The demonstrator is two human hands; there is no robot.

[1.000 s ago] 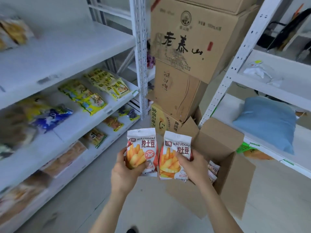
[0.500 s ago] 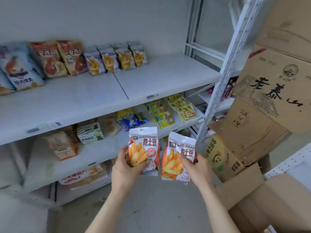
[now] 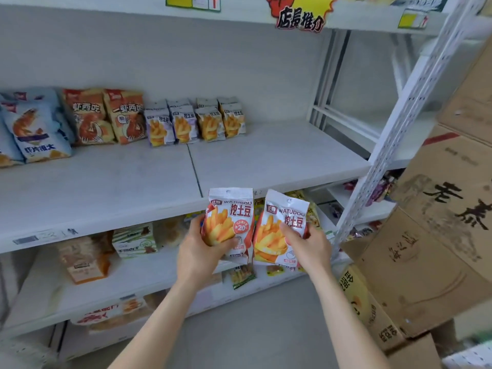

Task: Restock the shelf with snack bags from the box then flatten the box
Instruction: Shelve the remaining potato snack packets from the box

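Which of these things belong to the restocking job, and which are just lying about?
Job: left fries bag, gripped by the left hand; right fries bag, gripped by the right hand; white shelf.
Lying about: stacked cardboard boxes; prawn snack bags; red sign.

WATUDOU on both snack bags [image 3: 282, 230], 20 on left bag [image 3: 241, 227], 店長推介 sign [image 3: 299, 18], 老泰 on carton [image 3: 452, 206]

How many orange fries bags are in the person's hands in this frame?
2. The left bag is gripped by the left hand, the right bag by the right hand, side by side. More may be hidden behind each.
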